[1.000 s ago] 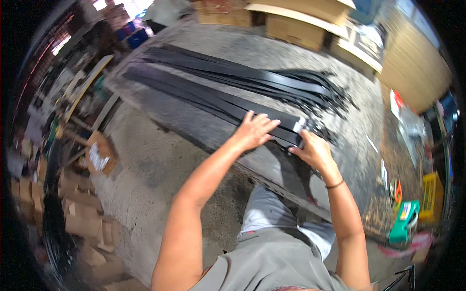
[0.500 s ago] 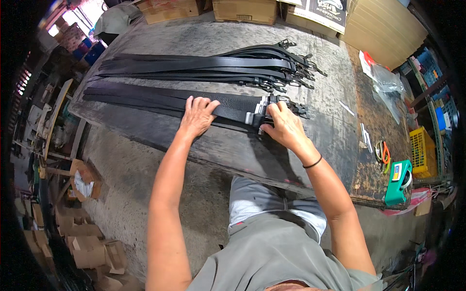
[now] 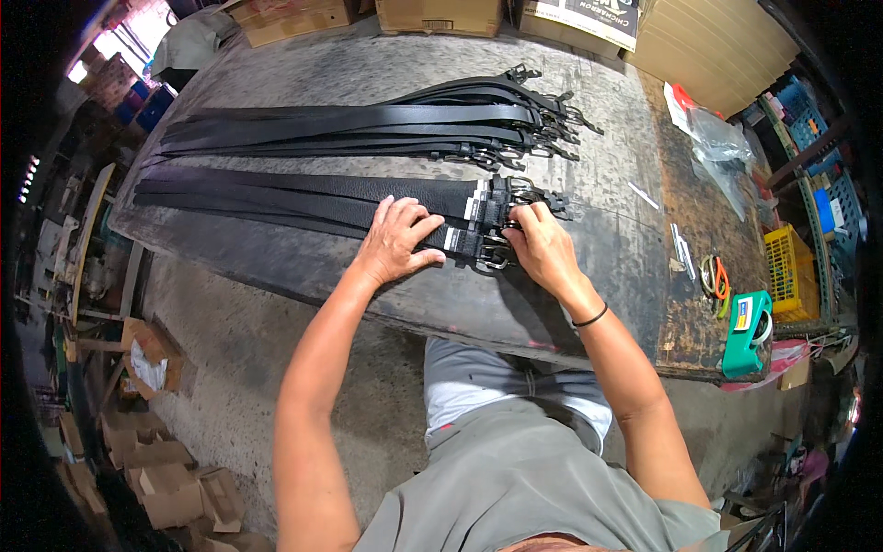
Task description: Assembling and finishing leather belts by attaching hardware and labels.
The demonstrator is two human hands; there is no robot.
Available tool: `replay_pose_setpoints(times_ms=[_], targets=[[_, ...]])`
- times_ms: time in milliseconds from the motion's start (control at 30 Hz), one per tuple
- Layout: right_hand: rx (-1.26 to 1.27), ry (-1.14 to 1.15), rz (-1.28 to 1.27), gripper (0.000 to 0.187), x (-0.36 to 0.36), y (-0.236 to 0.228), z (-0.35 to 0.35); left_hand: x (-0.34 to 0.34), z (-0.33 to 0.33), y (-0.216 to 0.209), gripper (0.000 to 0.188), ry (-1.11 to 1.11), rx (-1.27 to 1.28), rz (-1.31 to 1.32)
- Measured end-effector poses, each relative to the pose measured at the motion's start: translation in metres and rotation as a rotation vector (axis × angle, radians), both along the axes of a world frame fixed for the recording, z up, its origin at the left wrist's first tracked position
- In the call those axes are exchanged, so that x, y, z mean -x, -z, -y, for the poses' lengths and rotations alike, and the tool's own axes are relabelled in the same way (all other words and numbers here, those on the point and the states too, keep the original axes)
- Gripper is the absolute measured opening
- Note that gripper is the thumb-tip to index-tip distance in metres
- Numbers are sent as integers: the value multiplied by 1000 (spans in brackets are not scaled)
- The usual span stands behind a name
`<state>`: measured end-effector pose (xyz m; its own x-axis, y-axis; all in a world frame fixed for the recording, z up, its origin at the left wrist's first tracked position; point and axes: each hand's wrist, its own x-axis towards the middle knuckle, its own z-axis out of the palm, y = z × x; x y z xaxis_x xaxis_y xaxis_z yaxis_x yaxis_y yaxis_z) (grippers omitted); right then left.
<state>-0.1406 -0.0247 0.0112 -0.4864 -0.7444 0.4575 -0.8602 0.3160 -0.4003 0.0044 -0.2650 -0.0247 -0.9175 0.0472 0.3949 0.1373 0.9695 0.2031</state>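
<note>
Two groups of black belts lie lengthwise on the worktable, their buckles to the right. My left hand (image 3: 397, 241) rests on the nearer belts (image 3: 340, 195), fingers spread over the straps beside a pale tag (image 3: 452, 239). At the buckle end, my right hand (image 3: 544, 250) is closed, thumb and fingertips pinching a dark metal belt buckle (image 3: 497, 250). Its fingers partly hide the buckles there. Another pale tag (image 3: 475, 202) sits round the belt just beyond. Farther off, the second group of belts (image 3: 368, 118) lies loosely fanned, with several buckles (image 3: 552, 129) overlapping.
On the right of the worktable (image 3: 607, 267) are a green tape dispenser (image 3: 743, 336), orange-handled scissors (image 3: 720, 276), white strips (image 3: 681, 250) and a clear plastic bag (image 3: 722, 138). Cardboard boxes (image 3: 441, 17) line the far edge. A yellow crate (image 3: 789, 276) stands beyond the right edge.
My left hand has slid right and nearer to me, toward the tags, with its fingers more spread. My right hand stays at the buckles. The nearer belt's tag and buckle now show more plainly.
</note>
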Motion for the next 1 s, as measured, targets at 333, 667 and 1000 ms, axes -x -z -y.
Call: replay_pose_setpoints(times_ms=[333,667,1000], targets=[[-1,20,-141,24,30,1,19,16,-27,-5,52,78,9,-57],[101,78,105,12,60,-8,4,41,-45,6,50,-81,-17,-191],[160,83,166,14,77,-12,3,46,-55,8,50,-142,62,-265]])
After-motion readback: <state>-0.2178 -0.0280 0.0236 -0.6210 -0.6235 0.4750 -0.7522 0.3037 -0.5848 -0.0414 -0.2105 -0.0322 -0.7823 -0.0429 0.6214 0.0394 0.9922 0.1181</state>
